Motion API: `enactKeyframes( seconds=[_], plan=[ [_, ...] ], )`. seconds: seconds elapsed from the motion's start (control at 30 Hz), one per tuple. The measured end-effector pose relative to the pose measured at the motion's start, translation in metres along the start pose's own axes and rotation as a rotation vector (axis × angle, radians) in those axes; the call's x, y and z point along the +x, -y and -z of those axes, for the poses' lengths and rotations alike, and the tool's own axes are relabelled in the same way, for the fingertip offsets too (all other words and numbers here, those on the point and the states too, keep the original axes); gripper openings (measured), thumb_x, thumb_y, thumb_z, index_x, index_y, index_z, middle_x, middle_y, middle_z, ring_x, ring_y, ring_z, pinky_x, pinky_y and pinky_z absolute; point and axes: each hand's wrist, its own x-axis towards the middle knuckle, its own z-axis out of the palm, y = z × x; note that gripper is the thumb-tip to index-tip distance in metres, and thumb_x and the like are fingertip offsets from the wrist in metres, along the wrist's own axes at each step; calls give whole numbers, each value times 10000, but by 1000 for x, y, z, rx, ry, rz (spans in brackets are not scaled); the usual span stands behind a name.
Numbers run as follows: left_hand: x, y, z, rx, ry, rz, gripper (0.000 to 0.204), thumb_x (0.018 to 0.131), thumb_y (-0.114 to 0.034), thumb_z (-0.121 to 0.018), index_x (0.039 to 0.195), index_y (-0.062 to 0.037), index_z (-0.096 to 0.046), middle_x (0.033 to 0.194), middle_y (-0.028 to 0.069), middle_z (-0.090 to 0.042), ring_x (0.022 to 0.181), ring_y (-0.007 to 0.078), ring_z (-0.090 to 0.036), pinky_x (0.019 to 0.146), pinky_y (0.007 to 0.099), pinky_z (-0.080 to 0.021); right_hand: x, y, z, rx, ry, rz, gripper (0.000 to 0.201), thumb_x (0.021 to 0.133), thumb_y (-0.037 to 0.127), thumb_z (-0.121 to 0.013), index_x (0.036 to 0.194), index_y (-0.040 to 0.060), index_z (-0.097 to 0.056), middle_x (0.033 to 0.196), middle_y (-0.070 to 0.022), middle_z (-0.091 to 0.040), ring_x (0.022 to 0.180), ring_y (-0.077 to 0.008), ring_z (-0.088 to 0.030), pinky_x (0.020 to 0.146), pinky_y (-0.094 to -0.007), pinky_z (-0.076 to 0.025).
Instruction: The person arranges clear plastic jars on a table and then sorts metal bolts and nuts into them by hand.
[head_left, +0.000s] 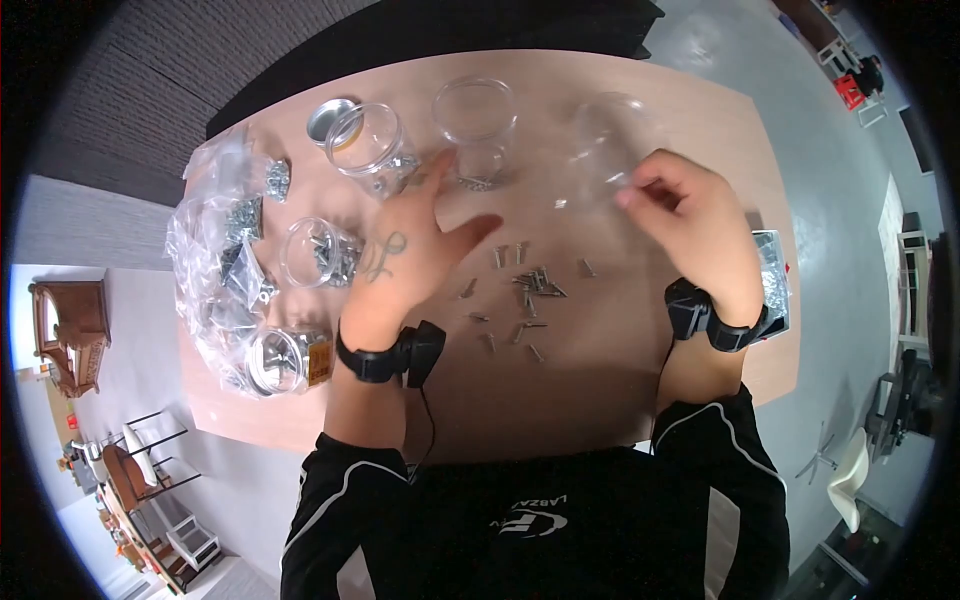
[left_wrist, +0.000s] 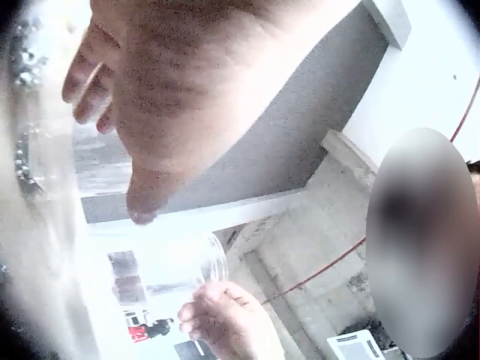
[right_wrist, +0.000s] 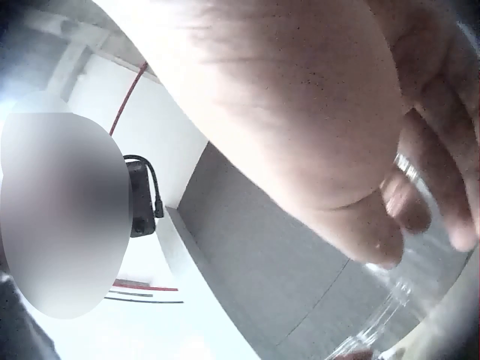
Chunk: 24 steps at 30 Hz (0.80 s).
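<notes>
My right hand (head_left: 700,215) pinches the edge of a clear plastic jar (head_left: 608,135) between thumb and fingers. The jar is blurred in the head view; in the right wrist view its clear wall (right_wrist: 397,292) shows by the fingertips. My left hand (head_left: 412,240) has its fingers spread and holds nothing. Its fingertips reach between a clear jar with metal hardware inside (head_left: 365,150) and a second clear jar with a few screws at its bottom (head_left: 475,120). Loose screws (head_left: 540,283) lie scattered on the table between my hands.
Left of my left hand lies another jar of screws (head_left: 305,255), with plastic bags of hardware (head_left: 235,220) beyond it. A labelled jar (head_left: 285,360) stands near the front left, a metal lid (head_left: 330,122) at the back. A box (head_left: 772,275) sits by my right wrist.
</notes>
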Motion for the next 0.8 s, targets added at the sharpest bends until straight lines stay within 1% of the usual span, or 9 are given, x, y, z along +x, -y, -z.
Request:
enactKeyframes(
  seconds=[0.03, 0.07, 0.13, 0.27, 0.4, 0.5, 0.57, 0.67, 0.8],
  plan=[
    [-4, -7, 7, 34, -39, -131, 984, 762, -216, -939, 1580, -19, -429, 1434, 280, -609, 1320, 450, -609, 1101, 467, -508, -1, 3, -3, 66, 102, 129, 246, 944, 216, -778, 1000, -11, -702, 846, -157, -734, 794, -210, -743, 711, -344, -561],
    [-8, -15, 11, 36, -39, -129, 984, 762, -216, -939, 1580, -19, -429, 1434, 280, -609, 1320, 450, -609, 1101, 467, -508, 0, 8, -8, 67, 104, 129, 246, 944, 216, -778, 1000, -11, -702, 846, -157, -734, 794, -210, -743, 711, -344, -561],
    [-12, -27, 16, -117, -109, -271, 1036, 680, -163, -979, 1567, -54, -454, 1425, 258, -615, 1328, 447, -603, 1099, 460, -513, 2, 16, -21, 237, 374, 160, 171, 915, 61, -784, 1055, -3, -710, 955, -76, -740, 838, -119, -700, 778, -286, -553],
    [-12, -27, 21, -148, -90, -262, 1066, 616, -102, -989, 1549, -78, -473, 1426, 241, -606, 1326, 438, -602, 1082, 454, -524, 4, 11, -41, 424, 383, 378, 255, 915, 28, -781, 1153, 4, -691, 1042, -75, -743, 965, -143, -705, 846, -293, -565],
    [-9, -16, 25, -141, -8, -123, 1015, 632, -94, -967, 1520, -84, -478, 1428, 231, -600, 1317, 434, -603, 1066, 458, -523, 11, 2, -41, 536, 332, 214, 262, 925, 37, -768, 1171, 3, -686, 1079, -89, -756, 989, -164, -711, 846, -304, -567],
    [-8, -14, 25, -144, 91, -80, 986, 662, -109, -950, 1519, -85, -464, 1423, 224, -604, 1309, 436, -607, 1068, 457, -518, 26, -9, -48, 264, 330, 133, 244, 932, 92, -762, 1144, -4, -690, 1066, -132, -765, 983, -224, -732, 835, -332, -568],
    [-8, -12, 24, -137, 134, -62, 976, 679, -122, -943, 1523, -85, -454, 1419, 221, -608, 1309, 438, -607, 1072, 455, -515, 30, -22, -55, -61, 360, 134, 310, 903, 191, -779, 1122, -11, -696, 1013, -175, -759, 963, -299, -737, 830, -377, -564],
    [-6, 0, 20, -104, 165, -86, 985, 703, -130, -928, 1547, -90, -420, 1440, 221, -591, 1338, 433, -589, 1096, 447, -499, 31, -41, -62, -252, 425, 69, 415, 844, 275, -803, 1115, -23, -702, 993, -207, -752, 955, -361, -725, 843, -414, -558],
    [-3, 12, 20, -150, 180, -48, 1013, 719, -82, -907, 1580, -95, -373, 1489, 208, -558, 1398, 385, -557, 1134, 427, -473, 37, -48, -64, -368, 430, -35, 453, 809, 301, -812, 1102, -29, -709, 981, -200, -758, 960, -367, -726, 849, -416, -558]
  ],
)
